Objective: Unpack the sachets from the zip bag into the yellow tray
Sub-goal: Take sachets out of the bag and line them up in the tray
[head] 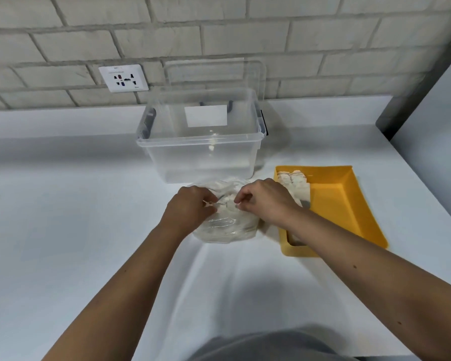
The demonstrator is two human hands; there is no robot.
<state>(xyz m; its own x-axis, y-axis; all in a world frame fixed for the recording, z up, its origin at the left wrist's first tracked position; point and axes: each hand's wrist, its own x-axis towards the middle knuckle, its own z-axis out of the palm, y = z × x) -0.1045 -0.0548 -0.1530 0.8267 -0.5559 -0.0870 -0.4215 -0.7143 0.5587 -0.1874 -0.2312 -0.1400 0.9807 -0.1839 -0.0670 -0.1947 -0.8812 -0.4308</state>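
A clear zip bag (225, 225) lies on the white table in front of me, with pale sachets showing through it. My left hand (190, 208) pinches the bag's top edge on the left. My right hand (264, 200) pinches the same edge on the right, fingertips close together. To the right sits the yellow tray (349, 204), and a few white sachets (296, 185) lie at its far left corner. My right forearm crosses the tray's near left part and hides it.
A large clear plastic box (201, 136) stands open just behind the bag, its lid leaning on the brick wall. A wall socket (124, 78) is at the back left. The table's right edge (427, 194) runs past the tray.
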